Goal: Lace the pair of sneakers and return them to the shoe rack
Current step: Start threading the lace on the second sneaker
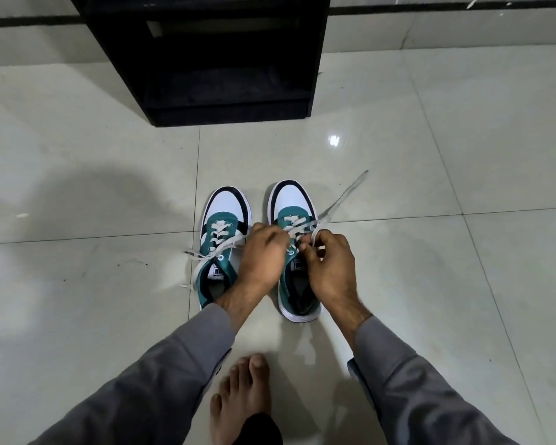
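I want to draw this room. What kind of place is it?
Probably a home entryway: a tiled floor, a black shoe rack by the wall, and sneakers being laced by someone barefoot.

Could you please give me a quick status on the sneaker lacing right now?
Both hands, left hand and right hand, pinching the lace at the right sneaker. Left sneaker laced, ends loose on the floor. Shoe rack ahead, path clear.

Between the shoe rack (206,59) and the two sneakers (297,200) we see bare tiled floor (430,155), open on either side of the rack too. Nearer us than the rack, loose laces (344,195) trail across the tiles, and a bare foot (241,393) blocks the near side.
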